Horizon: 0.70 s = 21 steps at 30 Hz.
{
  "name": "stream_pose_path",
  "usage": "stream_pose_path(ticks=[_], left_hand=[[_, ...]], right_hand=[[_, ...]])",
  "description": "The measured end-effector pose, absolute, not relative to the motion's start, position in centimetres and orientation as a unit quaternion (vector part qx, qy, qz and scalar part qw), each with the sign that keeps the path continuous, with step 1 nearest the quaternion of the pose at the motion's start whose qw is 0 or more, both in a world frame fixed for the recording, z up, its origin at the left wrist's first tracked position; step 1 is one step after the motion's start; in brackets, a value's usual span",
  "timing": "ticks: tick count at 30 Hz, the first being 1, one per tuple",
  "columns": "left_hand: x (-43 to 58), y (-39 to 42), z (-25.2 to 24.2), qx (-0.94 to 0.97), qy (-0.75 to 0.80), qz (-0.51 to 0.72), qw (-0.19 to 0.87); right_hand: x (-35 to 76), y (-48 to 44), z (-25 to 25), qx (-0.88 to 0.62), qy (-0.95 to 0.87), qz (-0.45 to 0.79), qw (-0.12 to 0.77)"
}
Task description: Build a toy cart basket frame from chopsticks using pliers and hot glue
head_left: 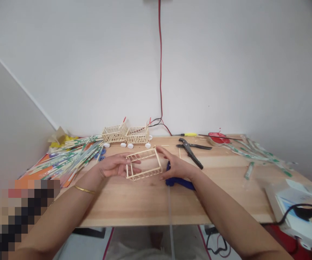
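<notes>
A small open box frame of thin wooden sticks [145, 175] is raised above the table, tilted, with ladder-like sides. My left hand [115, 165] grips its left end; some fingers show through the open frame. At the right end, my right hand [179, 167] spans the frame, fingers at the upper corner and thumb near the lower one. Behind and below the right hand lies a blue hot-glue gun [181, 181], partly hidden, with a clear stick hanging past the table edge. Two stick-built carts [114, 134] with white wheels stand at the back, side by side.
Bundled sticks in green-printed wrappers [74, 159] cover the left side, near blue discs [101, 157]. Black pliers [190, 153], a yellow-handled tool [190, 134] and a red dish [218, 138] lie at the back. Wrappers [264, 153] and a white box [294, 206] occupy the right.
</notes>
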State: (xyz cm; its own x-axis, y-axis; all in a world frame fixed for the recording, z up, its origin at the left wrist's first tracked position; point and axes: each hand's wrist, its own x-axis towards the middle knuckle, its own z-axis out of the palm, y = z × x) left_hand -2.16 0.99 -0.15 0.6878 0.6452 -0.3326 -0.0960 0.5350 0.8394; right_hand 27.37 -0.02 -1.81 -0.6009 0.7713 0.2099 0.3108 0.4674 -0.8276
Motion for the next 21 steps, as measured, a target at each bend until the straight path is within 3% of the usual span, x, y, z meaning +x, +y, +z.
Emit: stream_pose_path(ticks=[4, 11, 21], left_hand=[[-1.6, 1.2, -0.1, 0.442, 0.316, 0.223, 0.809], [-2.0, 1.1, -0.9, 0.496, 0.301, 0.331, 0.744], [-0.7, -0.4, -0.2, 0.683, 0.328, 0.356, 0.547]], right_hand=[[27.4, 0.1, -1.9, -0.360, -0.789, 0.387, 0.314], [27.5, 1.4, -3.7, -0.353, -0.719, 0.471, 0.370], [26.7, 0.9, -3.4, -0.348, -0.720, 0.443, 0.405]])
